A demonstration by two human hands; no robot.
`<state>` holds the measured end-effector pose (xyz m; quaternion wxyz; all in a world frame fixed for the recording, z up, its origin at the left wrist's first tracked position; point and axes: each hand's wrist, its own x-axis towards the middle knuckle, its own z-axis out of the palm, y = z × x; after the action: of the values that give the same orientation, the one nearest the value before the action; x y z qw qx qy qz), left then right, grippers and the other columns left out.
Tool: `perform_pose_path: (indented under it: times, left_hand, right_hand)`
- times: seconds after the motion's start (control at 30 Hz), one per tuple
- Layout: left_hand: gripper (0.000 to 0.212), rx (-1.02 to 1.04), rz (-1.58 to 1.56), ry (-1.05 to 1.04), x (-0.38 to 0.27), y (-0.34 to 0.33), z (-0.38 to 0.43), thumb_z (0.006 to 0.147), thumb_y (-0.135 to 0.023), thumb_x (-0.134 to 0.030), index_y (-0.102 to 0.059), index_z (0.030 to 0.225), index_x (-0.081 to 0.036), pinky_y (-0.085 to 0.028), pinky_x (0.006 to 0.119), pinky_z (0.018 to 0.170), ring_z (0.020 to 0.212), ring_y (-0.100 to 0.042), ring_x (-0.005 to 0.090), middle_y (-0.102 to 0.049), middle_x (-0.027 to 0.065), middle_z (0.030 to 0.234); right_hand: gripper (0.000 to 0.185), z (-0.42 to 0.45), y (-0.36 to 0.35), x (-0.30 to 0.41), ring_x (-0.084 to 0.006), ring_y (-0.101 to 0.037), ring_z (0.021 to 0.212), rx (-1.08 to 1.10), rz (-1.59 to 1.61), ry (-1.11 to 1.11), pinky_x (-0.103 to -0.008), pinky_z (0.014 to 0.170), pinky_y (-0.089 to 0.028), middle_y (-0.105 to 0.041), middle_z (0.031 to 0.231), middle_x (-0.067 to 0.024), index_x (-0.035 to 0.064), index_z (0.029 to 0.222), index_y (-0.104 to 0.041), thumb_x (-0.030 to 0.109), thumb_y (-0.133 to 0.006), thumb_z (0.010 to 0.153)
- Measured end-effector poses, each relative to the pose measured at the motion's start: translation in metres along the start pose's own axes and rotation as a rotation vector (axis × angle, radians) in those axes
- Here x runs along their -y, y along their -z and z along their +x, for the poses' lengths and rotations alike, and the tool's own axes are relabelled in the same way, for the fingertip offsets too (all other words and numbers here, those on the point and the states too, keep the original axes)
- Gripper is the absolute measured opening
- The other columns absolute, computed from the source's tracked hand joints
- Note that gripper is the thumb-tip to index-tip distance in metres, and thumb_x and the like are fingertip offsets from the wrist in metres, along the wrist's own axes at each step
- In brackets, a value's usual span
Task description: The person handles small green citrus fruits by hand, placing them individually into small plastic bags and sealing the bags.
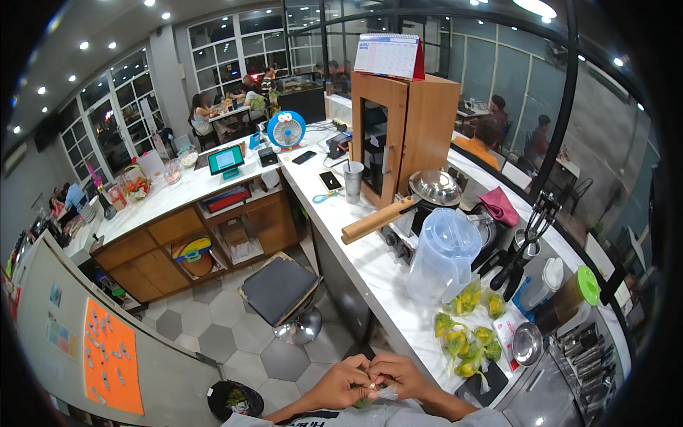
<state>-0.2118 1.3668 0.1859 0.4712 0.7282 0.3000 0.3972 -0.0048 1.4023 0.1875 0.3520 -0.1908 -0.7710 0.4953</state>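
Observation:
Close to my body, my left hand [347, 378] and my right hand [401, 377] meet with their fingertips pinching the gathered neck of a small clear plastic bag [388, 394]. Something green shows beneath the fingers, but most of the bag is hidden by my hands. On the marble-look counter to the right lie several knotted plastic bags [463, 344] with yellow and green contents. A flat black object [484, 382] lies just below them, possibly a scale or tray.
A clear plastic pitcher [442, 256] stands behind the bags, near a pan's wooden handle [376, 220] jutting past the counter edge. Right of them are a metal bowl [527, 344] and a green-lidded pitcher [565, 301]. A stool [280, 288] and a lined bin [235, 400] stand at left.

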Motion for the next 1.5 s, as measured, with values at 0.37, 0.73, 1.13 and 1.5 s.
perform_pose_path:
  times: [0.37, 0.73, 1.13, 1.5]
  left_hand:
    - [0.015, -0.116, 0.061, -0.051, 0.012, -0.013, 0.005, 0.081, -0.08, -0.011, -0.076, 0.091, 0.0, -0.046, 0.032, 0.082, 0.1, -0.051, 0.0196, -0.069, 0.0039, 0.084]
    - [0.017, -0.455, 0.506, -0.249, 0.012, -0.003, 0.032, 0.079, -0.071, -0.005, -0.065, 0.095, -0.004, -0.038, 0.042, 0.101, 0.112, -0.048, 0.0328, -0.06, 0.0095, 0.104]
    - [0.015, -0.778, 0.209, -0.105, 0.046, -0.004, 0.052, 0.078, -0.072, 0.002, -0.069, 0.093, 0.002, -0.054, 0.041, 0.096, 0.074, -0.072, 0.027, -0.071, 0.0128, 0.08]
    - [0.019, -0.201, -0.649, 0.089, 0.069, 0.004, 0.03, 0.089, -0.071, -0.004, -0.056, 0.101, -0.004, -0.048, 0.028, 0.091, 0.099, -0.063, 0.0115, -0.064, 0.0036, 0.096]
  right_hand:
    - [0.028, 0.007, 0.041, -0.003, -0.0336, -0.056, 0.083, 0.394, -0.136, 0.006, -0.0388, 0.068, -0.043, -0.048, 0.092, -0.0125, 0.0022, 0.094, -0.053, -0.014, -0.051, 0.071]
    - [0.014, 0.032, 0.009, -0.026, -0.0295, -0.049, 0.064, -0.235, -0.352, 0.073, -0.0351, 0.057, -0.04, -0.046, 0.078, -0.0117, 0.0013, 0.083, -0.054, -0.009, -0.054, 0.074]
    - [0.008, 0.05, -0.009, -0.015, -0.0316, -0.052, 0.064, -0.53, -0.497, 0.077, -0.0366, 0.058, -0.043, -0.051, 0.078, -0.0131, -0.0005, 0.078, -0.054, -0.007, -0.058, 0.076]
    - [0.026, 0.022, 0.02, -0.034, -0.0196, -0.067, 0.08, -0.181, 0.07, 0.035, -0.0278, 0.067, -0.053, -0.064, 0.094, -0.0106, 0.001, 0.094, -0.072, -0.015, -0.06, 0.077]
